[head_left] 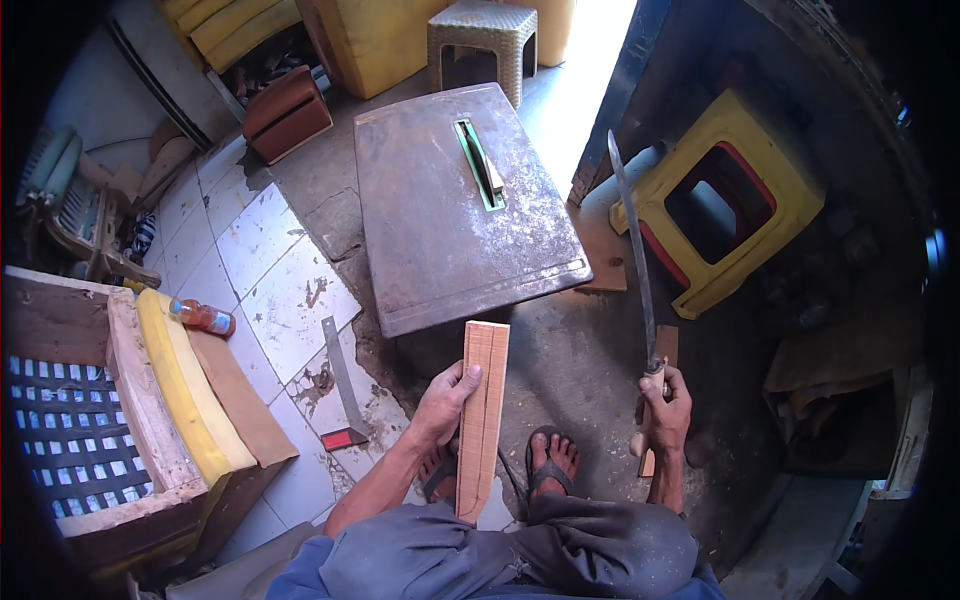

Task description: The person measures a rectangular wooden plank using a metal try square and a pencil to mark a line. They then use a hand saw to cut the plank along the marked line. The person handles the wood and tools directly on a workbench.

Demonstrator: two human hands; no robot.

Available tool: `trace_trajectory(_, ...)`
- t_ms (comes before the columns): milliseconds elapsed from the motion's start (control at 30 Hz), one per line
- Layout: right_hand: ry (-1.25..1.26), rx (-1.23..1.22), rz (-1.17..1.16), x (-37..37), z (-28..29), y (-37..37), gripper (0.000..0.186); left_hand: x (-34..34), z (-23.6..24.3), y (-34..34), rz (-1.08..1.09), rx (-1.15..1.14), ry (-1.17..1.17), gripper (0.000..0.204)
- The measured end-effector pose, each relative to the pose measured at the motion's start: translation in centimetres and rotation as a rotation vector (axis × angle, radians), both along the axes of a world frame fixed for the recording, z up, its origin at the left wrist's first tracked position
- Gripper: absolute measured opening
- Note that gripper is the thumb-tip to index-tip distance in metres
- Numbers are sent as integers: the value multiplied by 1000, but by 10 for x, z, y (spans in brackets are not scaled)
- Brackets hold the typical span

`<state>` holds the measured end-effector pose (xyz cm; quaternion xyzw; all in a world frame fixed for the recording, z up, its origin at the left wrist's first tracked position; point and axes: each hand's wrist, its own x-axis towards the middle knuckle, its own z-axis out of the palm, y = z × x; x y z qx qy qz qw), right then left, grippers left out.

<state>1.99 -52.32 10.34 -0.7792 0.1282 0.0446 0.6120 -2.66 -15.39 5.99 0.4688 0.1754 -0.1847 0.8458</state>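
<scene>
My left hand [447, 405] grips a flat reddish-brown wooden board [484, 400] by its left edge. The board stands nearly upright between my knees, with pencil-like lines along its face and an angled lower end. Out to the right, my right hand [668, 412] is closed round the light handle of a machete [640, 250]. Its long dark blade points up and away, apart from the board, and curves at the tip. Beyond the board stands a worn metal saw table [430, 220]. A green-edged slot [480, 165] in its top has a dark blade and a wood sliver in it.
A square [346, 390] with a red end lies on broken white tiles. Left is a wooden seat frame [125, 350] with black webbing and a bottle [203, 316] on its edge. A yellow stool [735, 190] lies tipped at right; a woven-pattern stool [483, 30] stands behind.
</scene>
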Motion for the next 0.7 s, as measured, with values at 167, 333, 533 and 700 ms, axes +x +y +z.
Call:
trace_trajectory(167, 229, 308, 90, -4, 19, 17, 33, 1, 4, -1, 50, 67, 23, 44)
trace_trajectory(333, 350, 413, 190, -2, 35, 17, 34, 0, -1, 0, 45, 78, 21, 44)
trace_trajectory(533, 490, 397, 280, -3, 43, 16, 37, 1, 3, -4, 59, 104, 15, 46)
trace_trajectory(700, 504, 388, 316, 8, 42, 18, 39, 1, 0, -3, 51, 100, 16, 45)
